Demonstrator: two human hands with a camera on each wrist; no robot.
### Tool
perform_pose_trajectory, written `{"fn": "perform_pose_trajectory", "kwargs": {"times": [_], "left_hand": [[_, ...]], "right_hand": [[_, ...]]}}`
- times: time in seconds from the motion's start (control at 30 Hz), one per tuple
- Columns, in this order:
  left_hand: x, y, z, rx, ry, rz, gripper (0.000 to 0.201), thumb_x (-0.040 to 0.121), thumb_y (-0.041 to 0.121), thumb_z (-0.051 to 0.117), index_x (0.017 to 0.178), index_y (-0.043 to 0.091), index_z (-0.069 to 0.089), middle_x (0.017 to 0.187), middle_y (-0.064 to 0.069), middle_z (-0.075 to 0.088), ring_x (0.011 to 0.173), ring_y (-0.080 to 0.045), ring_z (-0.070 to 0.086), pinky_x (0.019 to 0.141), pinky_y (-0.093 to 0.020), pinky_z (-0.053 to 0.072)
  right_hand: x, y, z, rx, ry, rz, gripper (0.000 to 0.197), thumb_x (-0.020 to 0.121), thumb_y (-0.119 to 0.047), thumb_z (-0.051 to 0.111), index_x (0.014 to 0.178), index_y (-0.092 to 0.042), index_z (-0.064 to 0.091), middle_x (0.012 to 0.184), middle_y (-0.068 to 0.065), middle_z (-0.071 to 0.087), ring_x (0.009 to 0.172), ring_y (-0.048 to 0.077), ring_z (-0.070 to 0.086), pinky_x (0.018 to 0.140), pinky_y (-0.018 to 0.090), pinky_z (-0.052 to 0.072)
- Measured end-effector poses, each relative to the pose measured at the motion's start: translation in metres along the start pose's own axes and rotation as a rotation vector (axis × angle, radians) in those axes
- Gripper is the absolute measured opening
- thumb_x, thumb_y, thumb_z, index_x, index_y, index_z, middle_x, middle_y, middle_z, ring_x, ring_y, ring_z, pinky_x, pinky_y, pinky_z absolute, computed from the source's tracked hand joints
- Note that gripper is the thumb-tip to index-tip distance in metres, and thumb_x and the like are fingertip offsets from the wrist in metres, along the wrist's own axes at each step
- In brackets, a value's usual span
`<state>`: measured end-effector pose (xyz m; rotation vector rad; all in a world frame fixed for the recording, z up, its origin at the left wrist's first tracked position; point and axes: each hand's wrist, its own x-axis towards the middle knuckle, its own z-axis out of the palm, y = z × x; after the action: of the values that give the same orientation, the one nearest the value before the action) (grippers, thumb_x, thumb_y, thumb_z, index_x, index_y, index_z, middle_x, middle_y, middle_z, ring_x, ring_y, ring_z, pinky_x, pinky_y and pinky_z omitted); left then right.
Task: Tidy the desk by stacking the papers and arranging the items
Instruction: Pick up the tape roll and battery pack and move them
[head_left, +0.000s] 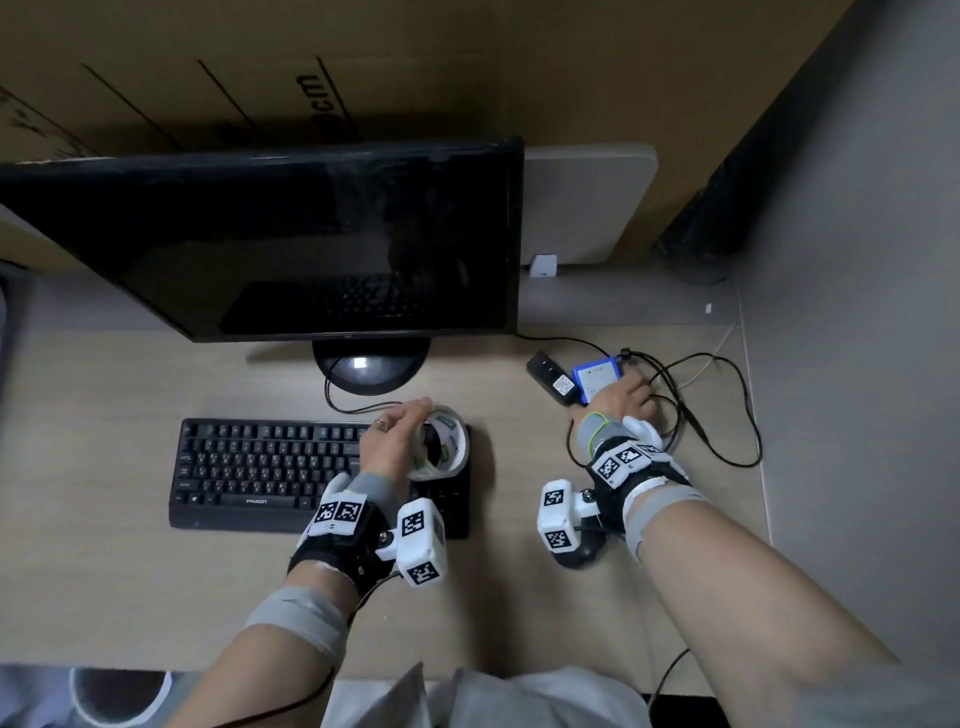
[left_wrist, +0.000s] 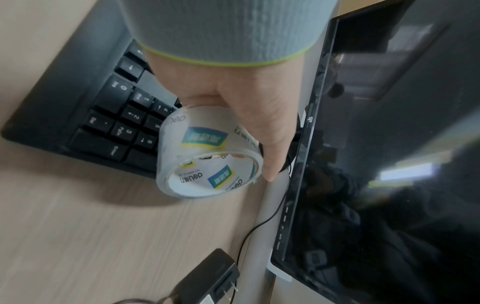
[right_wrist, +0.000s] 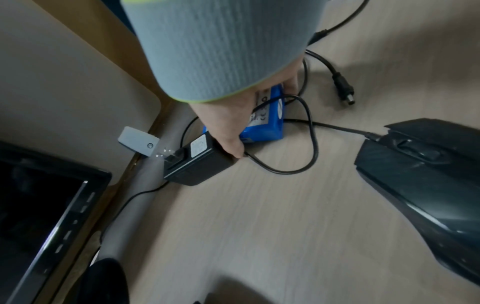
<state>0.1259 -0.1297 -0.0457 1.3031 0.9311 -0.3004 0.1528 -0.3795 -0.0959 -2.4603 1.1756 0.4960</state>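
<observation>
While the left hand (head_left: 396, 448) holds a roll of clear tape (head_left: 441, 442) above the right end of the keyboard (head_left: 260, 470), its fingers (left_wrist: 272, 148) curl around the roll's outer wall, the thumb along the side nearest the monitor (head_left: 291, 239). The left wrist view shows what the head view cannot: the roll is lifted off the counter (head_left: 130, 587), casts a shadow on the wood beside the keyboard's number pad, and has a printed paper core with blue and yellow labels.

To the right of the keyboard, well apart from it, a blue battery pack (head_left: 592, 376) lies flat on the counter with a black power adapter (head_left: 551, 378) touching its left side. The right hand (head_left: 626, 402) rests over both. In the right wrist view the thumb presses the adapter's end where its cable (right_wrist: 293, 164) comes out and another finger bears on the pack's far edge; the rest of the fingers are hidden, so I cannot tell whether they grip or only touch.

Only the right wrist view shows a black mouse (right_wrist: 426, 183) close to the wrist, right of the pack, its cord running toward the pack. Loose black cables loop on the counter right of the pack. Both forearms reach forward from the near counter edge, wrists carrying marker-covered camera mounts.
</observation>
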Motion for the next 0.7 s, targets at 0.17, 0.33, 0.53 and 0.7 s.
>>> {"fn": "perform_pose_trajectory", "kwargs": {"times": [0.17, 0.33, 0.53, 0.7], "left_hand": [[0.003, 0.001, -0.014, -0.018, 0.0, -0.022, 0.019, 0.074, 0.023, 0.084, 0.079, 0.015, 0.068, 0.082, -0.009, 0.071, 0.081, -0.024, 0.067, 0.08, -0.033, 0.055], [0.002, 0.006, -0.029, -0.051, -0.002, -0.031, 0.024, 0.062, 0.029, 0.088, 0.073, 0.019, 0.071, 0.085, -0.012, 0.073, 0.088, -0.029, 0.069, 0.094, -0.044, 0.055], [-0.012, 0.027, -0.069, -0.138, -0.042, -0.065, 0.04, 0.066, 0.038, 0.084, 0.094, 0.011, 0.072, 0.098, -0.015, 0.074, 0.095, -0.033, 0.07, 0.094, -0.051, 0.053], [-0.015, 0.04, -0.126, -0.139, -0.018, -0.059, 0.033, 0.091, 0.035, 0.052, 0.076, 0.012, 0.072, 0.077, -0.009, 0.073, 0.082, -0.029, 0.065, 0.099, -0.046, 0.049]], "right_hand": [[0.001, -0.005, -0.012, 0.031, -0.15, 0.113, 0.101, 0.059, -0.051, 0.079, 0.133, -0.001, 0.033, 0.132, 0.016, 0.045, 0.12, 0.034, 0.048, 0.096, 0.038, 0.039], [-0.025, -0.024, -0.017, 0.278, -0.176, 0.074, 0.103, 0.04, -0.059, 0.071, 0.119, -0.005, 0.035, 0.104, 0.011, 0.066, 0.085, 0.031, 0.068, 0.078, 0.036, 0.056], [-0.096, -0.07, -0.037, 0.314, -0.368, -0.16, 0.08, 0.06, -0.054, 0.073, 0.117, -0.008, 0.042, 0.099, 0.006, 0.062, 0.089, 0.028, 0.063, 0.077, 0.034, 0.05], [-0.169, -0.108, -0.014, 0.432, -0.631, -0.218, 0.056, 0.066, -0.044, 0.071, 0.112, -0.014, 0.059, 0.081, 0.007, 0.064, 0.059, 0.021, 0.06, 0.052, 0.024, 0.051]]}}
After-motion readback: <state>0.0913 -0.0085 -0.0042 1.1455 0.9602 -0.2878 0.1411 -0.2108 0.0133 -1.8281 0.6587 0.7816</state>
